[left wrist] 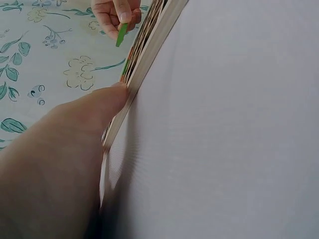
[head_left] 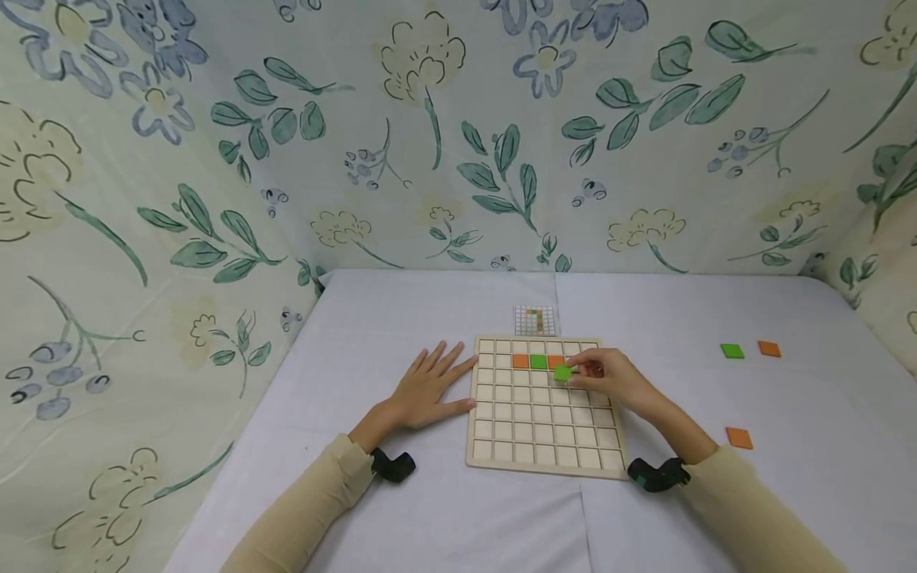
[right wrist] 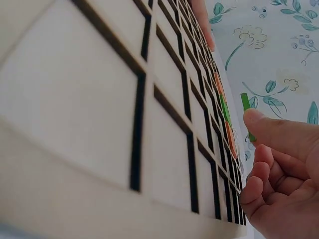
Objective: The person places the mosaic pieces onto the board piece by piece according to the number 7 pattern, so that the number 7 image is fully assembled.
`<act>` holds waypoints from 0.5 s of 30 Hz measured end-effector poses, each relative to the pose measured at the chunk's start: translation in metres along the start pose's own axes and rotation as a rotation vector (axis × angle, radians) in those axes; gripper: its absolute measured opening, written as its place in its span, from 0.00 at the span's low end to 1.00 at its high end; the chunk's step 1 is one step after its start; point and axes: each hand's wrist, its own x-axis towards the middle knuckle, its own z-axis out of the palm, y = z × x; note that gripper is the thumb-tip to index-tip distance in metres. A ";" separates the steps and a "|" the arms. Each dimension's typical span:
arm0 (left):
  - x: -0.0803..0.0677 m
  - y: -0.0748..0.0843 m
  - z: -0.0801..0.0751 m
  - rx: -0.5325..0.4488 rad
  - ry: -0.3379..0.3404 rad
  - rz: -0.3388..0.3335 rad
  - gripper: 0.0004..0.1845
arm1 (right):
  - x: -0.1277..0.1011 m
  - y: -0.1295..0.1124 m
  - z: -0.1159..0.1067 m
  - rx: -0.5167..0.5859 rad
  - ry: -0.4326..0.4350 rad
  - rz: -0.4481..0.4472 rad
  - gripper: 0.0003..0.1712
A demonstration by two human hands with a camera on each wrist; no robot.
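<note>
A wooden grid board (head_left: pixel 504 468) lies flat on the table. In one of its upper rows sit an orange tile (head_left: pixel 520 361), a green tile (head_left: pixel 538 362) and another orange tile (head_left: pixel 555 361), side by side. My right hand (head_left: pixel 609 377) pinches a separate green tile (head_left: pixel 562 373) between thumb and fingers, just above the board; the right wrist view shows this pinched tile (right wrist: pixel 245 101) raised off the grid. Spread flat, my left hand (head_left: pixel 426 391) rests on the table, its fingertips and thumb touching the board's left edge. In the left wrist view the thumb (left wrist: pixel 112 99) meets that edge.
Behind the board lies a small printed card (head_left: pixel 534 321) with a coloured grid pattern. To the right on the white cloth (head_left: pixel 666 318) are a loose green tile (head_left: pixel 732 351), an orange tile (head_left: pixel 770 348) and a nearer orange tile (head_left: pixel 739 438). A flowered curtain stands behind.
</note>
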 end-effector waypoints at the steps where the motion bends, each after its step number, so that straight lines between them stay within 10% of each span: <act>1: 0.000 0.000 0.000 0.000 0.003 0.001 0.44 | 0.001 0.000 0.001 -0.001 -0.006 -0.001 0.17; 15: -0.002 0.002 0.002 0.009 0.016 -0.005 0.44 | 0.005 0.005 0.010 -0.038 -0.016 0.055 0.14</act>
